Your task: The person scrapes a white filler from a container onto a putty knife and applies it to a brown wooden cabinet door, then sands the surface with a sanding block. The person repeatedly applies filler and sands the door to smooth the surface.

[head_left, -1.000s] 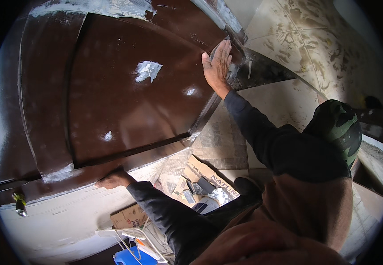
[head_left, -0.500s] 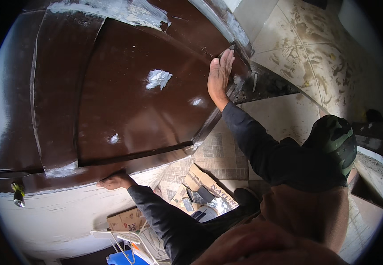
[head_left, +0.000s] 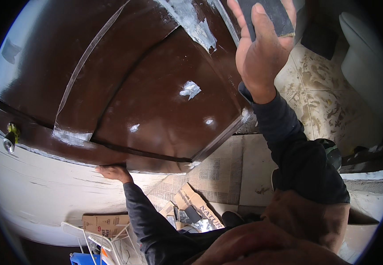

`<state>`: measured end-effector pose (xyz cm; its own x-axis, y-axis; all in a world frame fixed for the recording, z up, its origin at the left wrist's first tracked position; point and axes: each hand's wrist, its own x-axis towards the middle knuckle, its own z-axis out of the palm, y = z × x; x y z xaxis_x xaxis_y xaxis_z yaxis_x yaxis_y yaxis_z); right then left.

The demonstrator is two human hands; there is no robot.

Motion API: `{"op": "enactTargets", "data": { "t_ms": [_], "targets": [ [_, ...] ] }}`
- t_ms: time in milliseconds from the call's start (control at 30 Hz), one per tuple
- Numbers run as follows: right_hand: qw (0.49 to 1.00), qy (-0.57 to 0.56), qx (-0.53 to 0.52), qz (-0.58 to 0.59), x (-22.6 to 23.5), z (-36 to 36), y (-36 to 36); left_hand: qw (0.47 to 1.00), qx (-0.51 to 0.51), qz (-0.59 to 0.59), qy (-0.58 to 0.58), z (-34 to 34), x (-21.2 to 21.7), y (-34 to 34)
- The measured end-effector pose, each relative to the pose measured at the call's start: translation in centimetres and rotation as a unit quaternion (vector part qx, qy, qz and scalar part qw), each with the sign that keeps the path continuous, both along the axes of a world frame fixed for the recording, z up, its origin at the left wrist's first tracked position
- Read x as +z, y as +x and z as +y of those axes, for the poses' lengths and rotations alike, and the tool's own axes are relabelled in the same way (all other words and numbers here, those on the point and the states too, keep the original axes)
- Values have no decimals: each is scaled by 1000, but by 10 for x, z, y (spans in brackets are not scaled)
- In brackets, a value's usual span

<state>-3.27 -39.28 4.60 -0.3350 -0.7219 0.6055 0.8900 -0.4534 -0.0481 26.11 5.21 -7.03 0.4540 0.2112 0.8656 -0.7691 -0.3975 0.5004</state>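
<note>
Nearest you, your right hand (head_left: pixel 262 66) is turned palm up with a dark pad (head_left: pixel 274 17) held in it, thumb across the top and fingers beneath. The pad is up beyond the right end of the brown panel (head_left: pixel 156 104), apart from it. Expect it to be light and fairly stiff, with a tan edge showing at one corner; it should sit safest pinched by its sides, leaving the flat face free, which is probably gritty.

Lower down, your left hand (head_left: pixel 115 172) touches the panel's near edge, where brown meets a pale face (head_left: pixel 68 181); you cannot tell whether its fingers close round it. The panel looks heavy and rigid, and its glossy paint probably slippery, so that edge seems the surer hold. Farther across, the white patch (head_left: pixel 190 89) mid-panel may be chalky and crumble; keep your grip off it.
</note>
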Motion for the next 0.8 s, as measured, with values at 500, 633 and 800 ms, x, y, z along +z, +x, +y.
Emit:
{"op": "enactTargets", "data": {
  "t_ms": [500,633,800],
  "targets": [
    [846,-46,-388,364,-58,-90,87,998,23,12,-66,-14,5,-8],
    [857,-22,-354,374,-78,-97,88,997,32,20,-62,-15,5,-8],
    [828,-81,-414,370,-79,-100,82,996,45,20,-71,-18,8,-10]
  ]
}}
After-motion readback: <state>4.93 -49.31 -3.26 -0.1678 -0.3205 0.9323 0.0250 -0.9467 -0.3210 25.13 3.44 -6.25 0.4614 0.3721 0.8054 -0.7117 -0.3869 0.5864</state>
